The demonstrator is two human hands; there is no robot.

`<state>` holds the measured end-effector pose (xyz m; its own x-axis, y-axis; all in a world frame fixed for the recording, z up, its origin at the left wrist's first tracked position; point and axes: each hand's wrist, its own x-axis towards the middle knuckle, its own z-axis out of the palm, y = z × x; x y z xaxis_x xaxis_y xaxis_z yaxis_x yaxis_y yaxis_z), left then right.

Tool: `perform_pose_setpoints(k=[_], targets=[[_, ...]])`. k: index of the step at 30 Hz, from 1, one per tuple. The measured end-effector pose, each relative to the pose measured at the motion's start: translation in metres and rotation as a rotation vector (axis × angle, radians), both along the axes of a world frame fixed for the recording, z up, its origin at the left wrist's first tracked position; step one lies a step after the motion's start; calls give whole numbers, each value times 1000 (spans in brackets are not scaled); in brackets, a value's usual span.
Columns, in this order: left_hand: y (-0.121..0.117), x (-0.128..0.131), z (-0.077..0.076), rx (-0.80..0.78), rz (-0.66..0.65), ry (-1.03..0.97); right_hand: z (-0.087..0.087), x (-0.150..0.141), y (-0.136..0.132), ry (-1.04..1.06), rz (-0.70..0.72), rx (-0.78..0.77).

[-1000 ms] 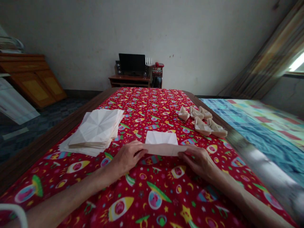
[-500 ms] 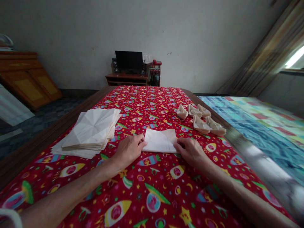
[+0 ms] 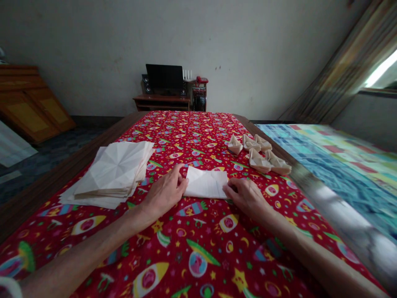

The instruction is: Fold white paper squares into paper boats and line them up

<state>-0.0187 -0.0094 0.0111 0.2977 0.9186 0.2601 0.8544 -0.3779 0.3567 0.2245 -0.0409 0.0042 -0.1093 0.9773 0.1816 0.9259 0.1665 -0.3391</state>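
Note:
A folded white sheet of paper [image 3: 206, 184] lies on the red patterned cloth between my hands. My left hand [image 3: 169, 186] is at its left edge, thumb and fingers closed on the paper there. At the lower right corner, my right hand [image 3: 243, 193] pinches the sheet between thumb and curled fingers. Left of my left hand rests a stack of creased paper sheets [image 3: 116, 167]. Several folded paper boats [image 3: 260, 161] stand in two rows beyond my right hand.
The red cloth [image 3: 198, 231] covers a table with a dark wooden rim [image 3: 102, 142]. At right is a bed [image 3: 313, 165] with a blue patchwork cover. A monitor [image 3: 164, 78] stands on a small desk by the far wall, with a wooden cabinet [image 3: 34, 101] at left.
The whole view has shifted slightly. My left hand's fingers have risen a little along the paper's left edge. My right hand stays at the right corner.

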Motion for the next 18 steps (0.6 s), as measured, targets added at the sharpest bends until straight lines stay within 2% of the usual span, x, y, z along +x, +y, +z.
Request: perform_pose_setpoints(k=[3,5,7,11,18], targets=[[-9,4,-5,223,-177,11,3,-2,1,-7,-22,-28],[-17,9,-6,231,-367,110,4,-2,2,-11,-23,-36],[-23,13,-8,186,-496,205,4,-1,2,-14,-18,-27],[-26,15,-13,101,-510,257,3,-1,4,4,-6,-12],[-23,13,-14,69,-501,236,4,-3,7,-20,-32,-13]])
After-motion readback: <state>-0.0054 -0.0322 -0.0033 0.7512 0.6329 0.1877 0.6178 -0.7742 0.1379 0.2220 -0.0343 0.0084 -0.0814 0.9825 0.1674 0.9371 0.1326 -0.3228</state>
